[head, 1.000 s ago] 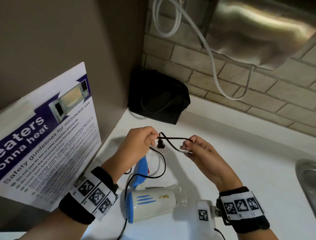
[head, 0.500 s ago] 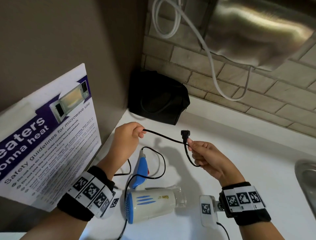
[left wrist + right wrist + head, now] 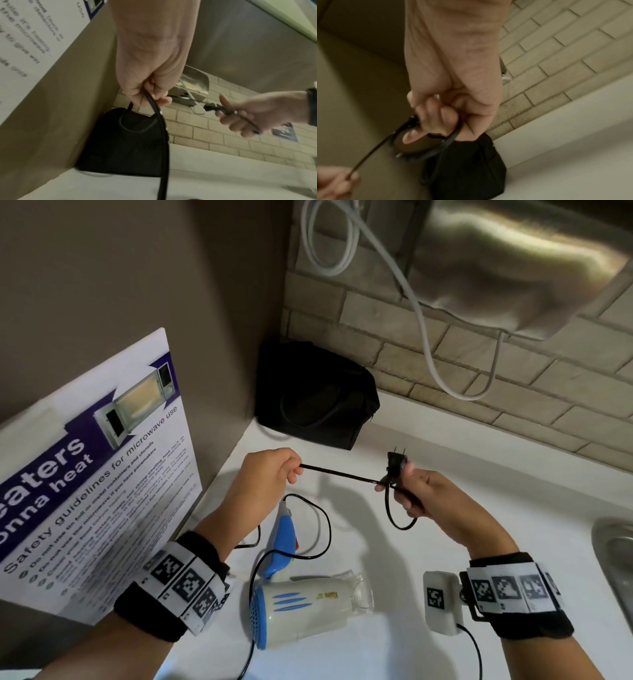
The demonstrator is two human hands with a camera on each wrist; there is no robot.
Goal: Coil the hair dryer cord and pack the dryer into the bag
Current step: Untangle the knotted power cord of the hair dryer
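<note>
A white and blue hair dryer lies on the white counter, its blue handle pointing away from me. Its black cord is stretched taut between my hands above the counter. My left hand pinches the cord at its left end. My right hand grips the cord just below the plug, with a small loop hanging under the fingers. The black bag stands in the back corner, beyond both hands.
A microwave safety poster leans against the left wall. A white hose hangs down the brick wall under a steel fixture. A steel sink rim shows at the right edge. Slack cord lies around the dryer handle.
My hands have moved apart, drawing the cord taut. The left hand slid left along the cord; the right hand now holds the plug end upright with a loop below.
</note>
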